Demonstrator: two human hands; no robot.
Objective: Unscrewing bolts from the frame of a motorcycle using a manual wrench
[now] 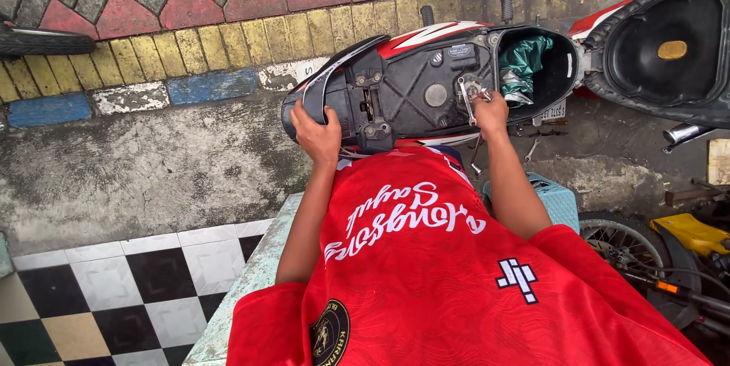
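Hands at a scooter's open underseat bay.
Left hand [318, 132] grips the tail panel [323, 88]; right hand [490, 110] clamps a wrench [465, 100], mid-turn on a fastener, needing steady torque.

green cloth [525, 62] filling open compartment [559, 77], raised seat [669, 39] blocking right side

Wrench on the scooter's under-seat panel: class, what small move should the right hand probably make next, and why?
Probably turn the wrench a little. The right hand holds it against a fitting on the black panel, beside the open storage bin, while the left hand steadies the scooter's tail.
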